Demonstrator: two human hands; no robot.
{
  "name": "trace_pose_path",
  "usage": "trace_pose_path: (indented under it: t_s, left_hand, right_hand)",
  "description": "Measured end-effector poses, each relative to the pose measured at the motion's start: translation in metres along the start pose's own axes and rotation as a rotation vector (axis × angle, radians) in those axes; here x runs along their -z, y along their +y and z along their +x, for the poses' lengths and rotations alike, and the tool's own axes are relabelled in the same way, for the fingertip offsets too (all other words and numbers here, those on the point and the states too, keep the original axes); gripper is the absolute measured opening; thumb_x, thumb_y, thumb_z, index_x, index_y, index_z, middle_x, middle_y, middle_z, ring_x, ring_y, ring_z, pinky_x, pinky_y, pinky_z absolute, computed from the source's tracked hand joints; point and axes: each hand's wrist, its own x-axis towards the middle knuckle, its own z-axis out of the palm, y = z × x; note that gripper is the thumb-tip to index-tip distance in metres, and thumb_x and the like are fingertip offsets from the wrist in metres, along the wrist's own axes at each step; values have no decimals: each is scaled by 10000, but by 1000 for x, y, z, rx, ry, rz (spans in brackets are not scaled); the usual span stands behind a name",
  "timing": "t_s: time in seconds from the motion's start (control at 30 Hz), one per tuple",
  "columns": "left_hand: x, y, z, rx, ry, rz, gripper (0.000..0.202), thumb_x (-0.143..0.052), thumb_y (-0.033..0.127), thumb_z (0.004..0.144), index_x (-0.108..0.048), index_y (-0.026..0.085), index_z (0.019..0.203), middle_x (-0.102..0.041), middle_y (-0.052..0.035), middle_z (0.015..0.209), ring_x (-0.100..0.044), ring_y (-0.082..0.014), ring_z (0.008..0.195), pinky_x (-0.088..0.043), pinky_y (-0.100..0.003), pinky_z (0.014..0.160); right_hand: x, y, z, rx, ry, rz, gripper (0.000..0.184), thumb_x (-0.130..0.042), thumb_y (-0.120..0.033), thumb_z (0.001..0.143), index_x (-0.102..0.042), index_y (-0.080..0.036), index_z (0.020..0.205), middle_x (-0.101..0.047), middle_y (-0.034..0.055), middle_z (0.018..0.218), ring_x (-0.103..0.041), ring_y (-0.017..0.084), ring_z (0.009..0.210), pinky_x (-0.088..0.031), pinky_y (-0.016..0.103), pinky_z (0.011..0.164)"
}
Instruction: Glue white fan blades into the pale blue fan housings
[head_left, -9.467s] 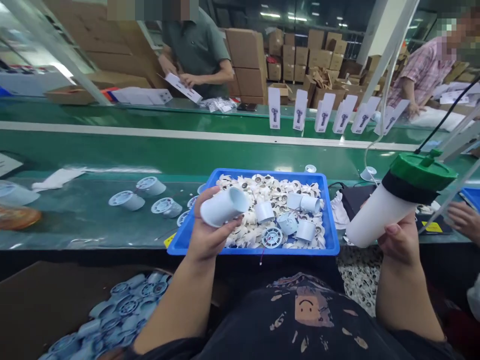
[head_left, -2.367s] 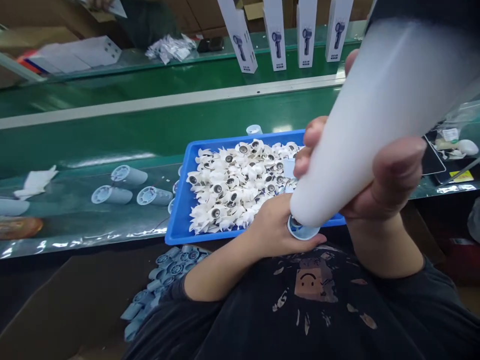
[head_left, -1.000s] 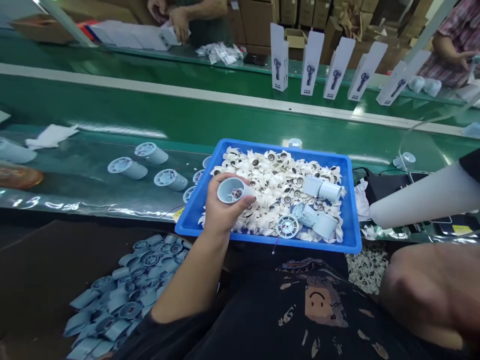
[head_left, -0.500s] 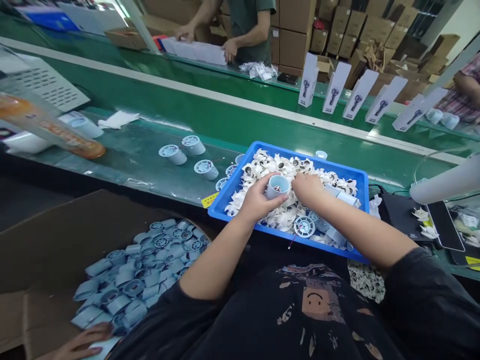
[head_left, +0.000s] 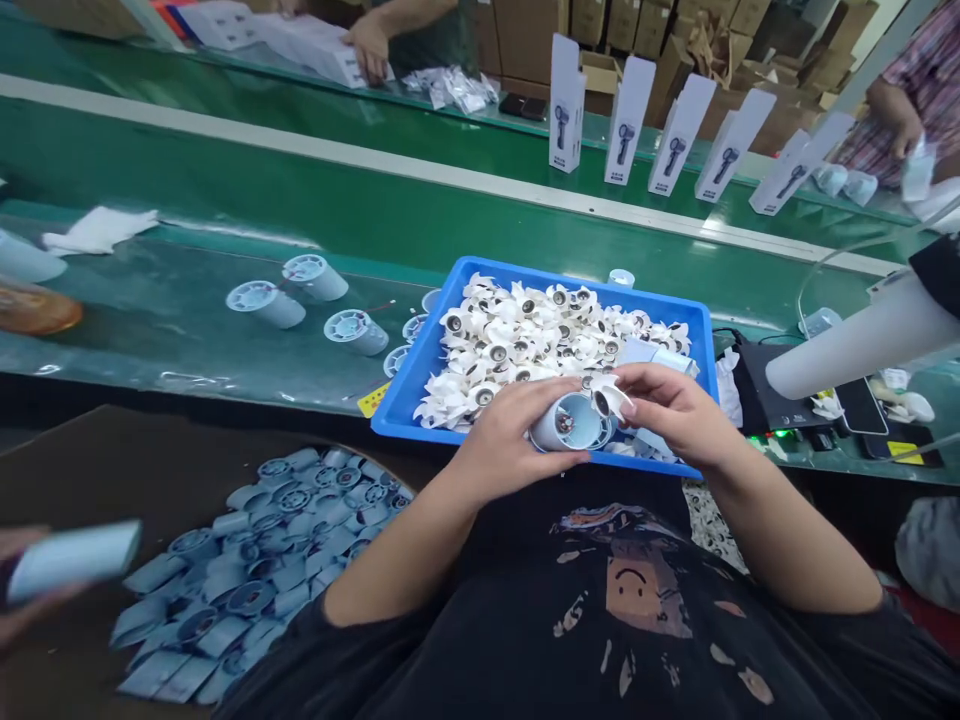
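My left hand (head_left: 504, 436) is wrapped round a light-blue cylindrical housing (head_left: 553, 432), its open end tilted up toward the right; small parts show inside. Between the thumb and fingers of my right hand (head_left: 670, 410) is a small white fan blade (head_left: 609, 396), held just above the rim of the housing. Whether blade and rim touch, I cannot tell. Both hands are over the near side of a blue tray (head_left: 420, 432) heaped with white fan blades (head_left: 517, 335). More light-blue pieces lie in its right part, partly hidden by my right hand.
Several blue housings (head_left: 266, 304) stand on the bench left of the tray. A carton of blue housings (head_left: 247, 570) is at lower left, where another person's hand (head_left: 30, 575) holds one. White boxes (head_left: 566, 110) stand across the bench. A white tube (head_left: 862, 335) juts in from the right.
My right hand has come out of the blade heap with a white fan blade and moved to the housing. The other person's hand at lower left has lifted a blue housing. The view has shifted.
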Motion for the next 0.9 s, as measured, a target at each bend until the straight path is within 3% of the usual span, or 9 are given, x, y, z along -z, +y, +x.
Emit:
trace_pose_path:
  t_s: [0.07, 0.2, 0.27, 0.53, 0.73, 0.83, 0.9]
  left_hand:
    - [-2, 10, 2, -57, -33, 58, 499, -745, 473, 802, -607, 216, 1206, -723, -97, 1173, -685, -268, 1063, -525, -404, 933]
    - [-8, 19, 4, -178, -24, 176, 438, -684, 446, 858, -597, 179, 1194, -748, -104, 1100, -715, -256, 971, -525, -403, 882]
    - [-10, 22, 4, -235, -11, 226, 403, -662, 411, 878, -591, 171, 1194, -754, -108, 1083, -724, -254, 962, -524, -406, 888]
    - [-17, 40, -2, -302, 169, 377, 332, -642, 276, 889, -569, 157, 1190, -770, -112, 1016, -742, -235, 924, -545, -362, 845]
    - [-20, 35, -2, -291, 172, 358, 357, -648, 333, 897, -571, 176, 1209, -769, -98, 1031, -741, -228, 916, -546, -356, 861]
    - [-16, 25, -1, -227, 154, 314, 425, -676, 428, 882, -581, 196, 1226, -762, -96, 1066, -732, -237, 950, -546, -368, 884]
    - [-16, 21, 0, -199, 139, 300, 486, -697, 470, 861, -581, 202, 1250, -756, -101, 1092, -726, -243, 969, -541, -384, 914]
  right_hand:
    - [-5, -2, -14, 66, 35, -97, 231, -586, -321, 876, -617, -198, 1070, -663, 40, 947, -595, 117, 726, -517, 273, 671]
    - [-14, -17, -26, 218, 91, -653, 191, -604, -216, 894, -716, -202, 1049, -644, 76, 1005, -609, 178, 876, -510, 334, 777]
    - [-16, -21, -27, 236, 61, -772, 165, -620, -227, 907, -746, -205, 1010, -620, 77, 970, -596, 186, 864, -498, 334, 761]
    - [-20, -14, -21, 214, 33, -670, 105, -728, -221, 849, -776, -220, 942, -535, 30, 864, -542, 142, 787, -443, 281, 715]
    - [-13, -13, -28, 269, 79, -611, 89, -715, -264, 866, -777, -226, 917, -524, 32, 872, -537, 147, 799, -447, 297, 715]
    - [-5, -19, -40, 340, 136, -570, 322, -616, -355, 937, -723, -191, 682, -500, 27, 798, -520, 132, 746, -441, 283, 667]
    - [-6, -20, -45, 388, 177, -583, 376, -562, -447, 955, -729, -189, 739, -535, 48, 841, -540, 150, 789, -478, 306, 709]
